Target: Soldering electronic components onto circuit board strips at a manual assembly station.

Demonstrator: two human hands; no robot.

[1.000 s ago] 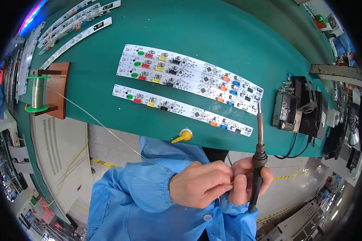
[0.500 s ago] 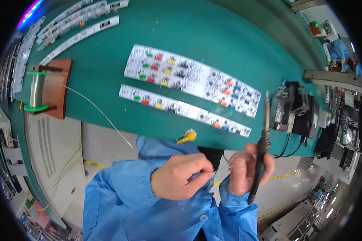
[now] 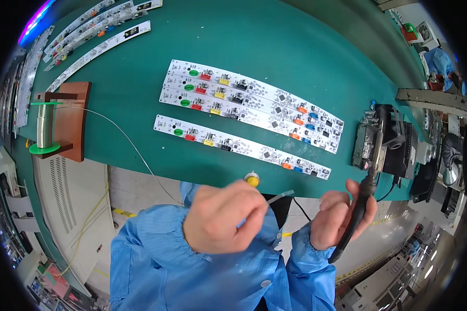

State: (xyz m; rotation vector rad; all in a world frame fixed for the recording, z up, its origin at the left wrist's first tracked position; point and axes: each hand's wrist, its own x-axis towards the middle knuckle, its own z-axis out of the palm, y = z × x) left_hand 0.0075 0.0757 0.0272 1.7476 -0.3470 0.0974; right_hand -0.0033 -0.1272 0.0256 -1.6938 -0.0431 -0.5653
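Grn bench (image 3: pixel 275 49) was topped w/ white PCB strips (image 3: pixel 249 149) mid & far L, wooden spool stand (image 3: pixel 81 124) L, blk soldering stn (image 3: pixel 406 147) R.

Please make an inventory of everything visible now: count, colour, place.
Table: one, green, centre
Circuit boards: four, white, centre, one apart
More boards: several, white, upper left
Wooden stand: one, brown, table left
Spool: one, silver and green, on stand
Wire: one, silver, off the spool
Knob: one, yellow, front edge
Iron holder: one, black, right end
Cabinet: one, pale, lower left
Background things: too many to count
Strand: one, whitish, front centre
Soldering iron: one, dark, front right
Sleeves: two, blue, lower edge
Left hand: one, bare, holding strand
Right hand: one, bare, holding iron
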